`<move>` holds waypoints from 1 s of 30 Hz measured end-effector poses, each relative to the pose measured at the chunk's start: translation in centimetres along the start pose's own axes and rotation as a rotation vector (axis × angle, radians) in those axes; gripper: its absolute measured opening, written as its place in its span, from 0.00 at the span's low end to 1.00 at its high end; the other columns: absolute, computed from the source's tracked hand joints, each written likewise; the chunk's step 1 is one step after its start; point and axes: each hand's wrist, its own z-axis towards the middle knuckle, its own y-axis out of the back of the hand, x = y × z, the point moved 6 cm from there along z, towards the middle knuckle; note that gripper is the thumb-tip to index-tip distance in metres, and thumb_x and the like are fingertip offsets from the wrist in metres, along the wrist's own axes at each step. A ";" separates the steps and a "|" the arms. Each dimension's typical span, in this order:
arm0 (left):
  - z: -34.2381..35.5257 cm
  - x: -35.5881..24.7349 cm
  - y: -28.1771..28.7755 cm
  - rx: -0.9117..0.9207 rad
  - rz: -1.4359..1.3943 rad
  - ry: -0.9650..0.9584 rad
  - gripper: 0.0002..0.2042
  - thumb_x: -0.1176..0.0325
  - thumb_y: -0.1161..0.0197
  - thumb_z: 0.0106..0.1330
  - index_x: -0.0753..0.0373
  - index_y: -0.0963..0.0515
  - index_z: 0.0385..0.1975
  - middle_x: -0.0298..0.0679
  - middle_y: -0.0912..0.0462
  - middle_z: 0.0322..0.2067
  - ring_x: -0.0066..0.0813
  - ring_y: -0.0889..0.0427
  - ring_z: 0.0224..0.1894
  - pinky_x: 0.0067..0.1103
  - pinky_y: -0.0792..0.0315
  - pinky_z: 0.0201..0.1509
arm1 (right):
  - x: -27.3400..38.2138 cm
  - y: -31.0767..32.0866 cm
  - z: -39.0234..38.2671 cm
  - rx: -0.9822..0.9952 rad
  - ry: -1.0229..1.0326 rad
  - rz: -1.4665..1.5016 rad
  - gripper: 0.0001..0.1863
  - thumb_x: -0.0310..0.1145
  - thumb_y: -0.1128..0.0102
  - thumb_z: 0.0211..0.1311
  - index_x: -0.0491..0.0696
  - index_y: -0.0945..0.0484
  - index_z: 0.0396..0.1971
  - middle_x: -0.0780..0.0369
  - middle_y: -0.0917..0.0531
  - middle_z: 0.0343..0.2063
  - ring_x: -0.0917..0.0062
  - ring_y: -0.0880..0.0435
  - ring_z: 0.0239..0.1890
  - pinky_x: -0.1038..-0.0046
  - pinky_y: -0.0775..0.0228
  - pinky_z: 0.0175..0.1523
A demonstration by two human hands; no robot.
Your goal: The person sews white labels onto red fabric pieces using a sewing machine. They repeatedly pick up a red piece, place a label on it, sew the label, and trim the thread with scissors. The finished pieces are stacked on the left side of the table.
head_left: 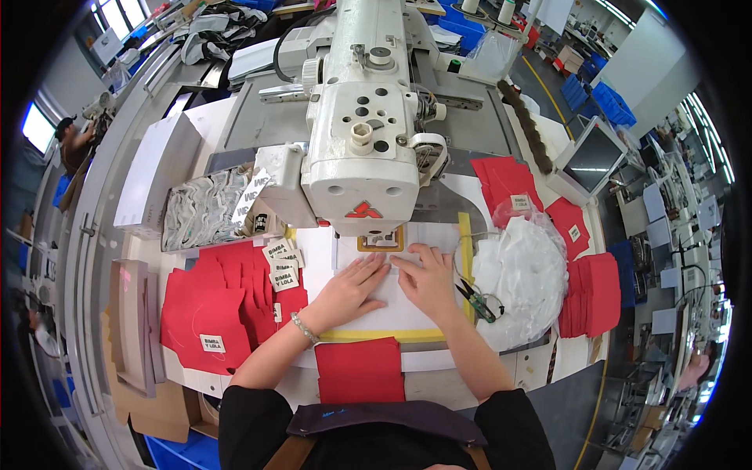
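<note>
My left hand lies flat on the white work plate, fingers stretched toward the sewing machine's head and thumb apart. Beside it, my right hand rests on the same plate. Its index finger reaches left, close to my left fingertips, while the other fingers are slightly bent. I see nothing held in either hand. Just beyond the fingertips sits a yellow-brown framed clamp under the machine head. Close by my right wrist lie green-handled thread snips.
Red fabric pieces with small pale labels lie at left, below a box of pale labels. One red stack is at the front edge. A white plastic bag and more red pieces are right, before a monitor.
</note>
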 end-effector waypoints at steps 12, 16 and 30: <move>0.2 -0.3 0.2 0.012 0.147 0.158 0.41 0.46 0.36 0.60 0.69 0.40 0.67 0.55 0.36 0.64 0.51 0.39 0.69 0.39 0.43 0.71 | 0.3 -0.9 0.0 0.076 -0.045 -0.082 0.20 0.33 0.36 0.54 0.63 0.18 0.50 0.62 0.27 0.54 0.67 0.30 0.51 0.62 0.44 0.52; 0.7 -0.2 -0.4 0.014 0.165 0.125 0.43 0.44 0.38 0.61 0.72 0.41 0.66 0.54 0.36 0.64 0.51 0.38 0.68 0.39 0.45 0.72 | 0.1 -1.1 0.2 0.084 -0.049 -0.090 0.18 0.34 0.36 0.54 0.62 0.17 0.48 0.62 0.28 0.55 0.67 0.30 0.52 0.62 0.45 0.53; 2.4 -1.4 1.6 -0.141 0.177 0.038 0.36 0.49 0.33 0.57 0.66 0.33 0.61 0.49 0.28 0.58 0.47 0.28 0.59 0.37 0.35 0.65 | -0.2 -1.4 0.4 0.147 -0.058 -0.110 0.16 0.36 0.35 0.53 0.60 0.15 0.44 0.63 0.29 0.57 0.68 0.32 0.55 0.62 0.47 0.54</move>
